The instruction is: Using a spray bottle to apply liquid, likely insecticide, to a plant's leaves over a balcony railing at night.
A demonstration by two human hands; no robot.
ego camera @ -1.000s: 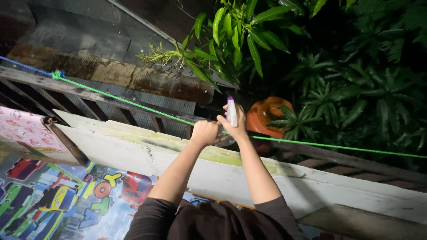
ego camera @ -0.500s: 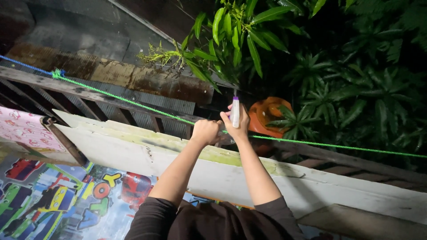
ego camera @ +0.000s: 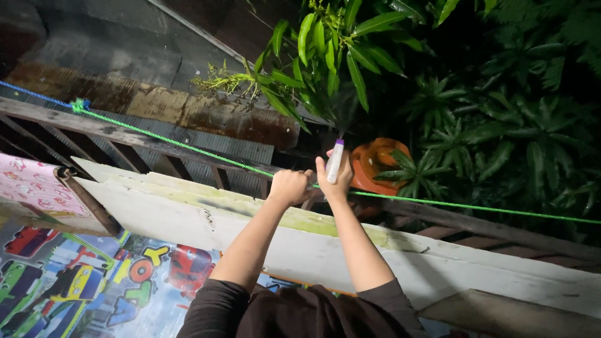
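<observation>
Now, L to R: our left hand (ego camera: 289, 186) is fisted by the green rope (ego camera: 188, 147); what it holds we can't tell. Our right hand (ego camera: 333, 178) grips the spray bottle (ego camera: 336, 161), tilted further toward the leaves (ego camera: 325, 56) vs a sec ago, probably spraying.

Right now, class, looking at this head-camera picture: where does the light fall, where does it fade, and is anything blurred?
Head view: a near light brightens the white board, both forearms and the closest leaves; the plants behind sink into near black; the spray bottle in the right hand is slightly soft; the left hand looks sharp.
</observation>
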